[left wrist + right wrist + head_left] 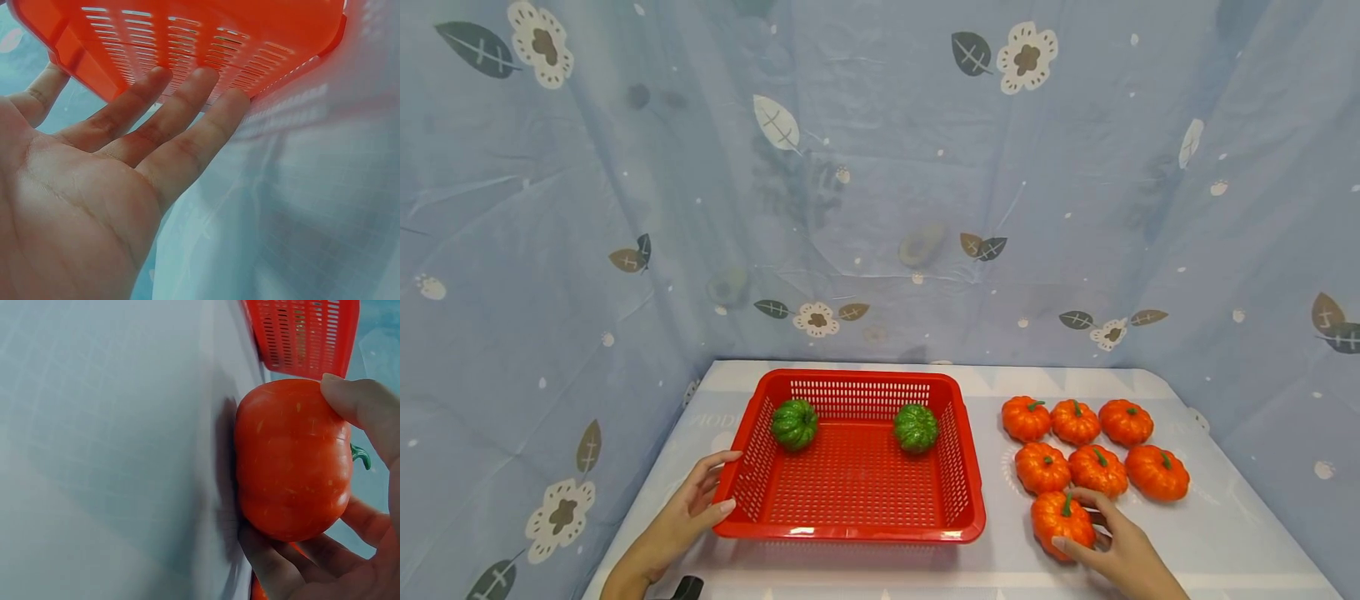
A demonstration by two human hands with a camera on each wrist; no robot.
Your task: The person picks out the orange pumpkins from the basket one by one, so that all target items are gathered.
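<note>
A red plastic basket stands on the table with two green pumpkins inside, one toward the left and one toward the right. My left hand is at the basket's left side. Its extended fingers rest against the slotted outer wall in the left wrist view, and a fingertip touches the rim. To the right of the basket, my right hand holds the nearest orange pumpkin between thumb and fingers. That pumpkin appears to be still on the tabletop.
Behind the held pumpkin, several other orange pumpkins sit in two rows on the white table. A blue patterned curtain surrounds the table at the back and sides. Part of a black object shows at the front left.
</note>
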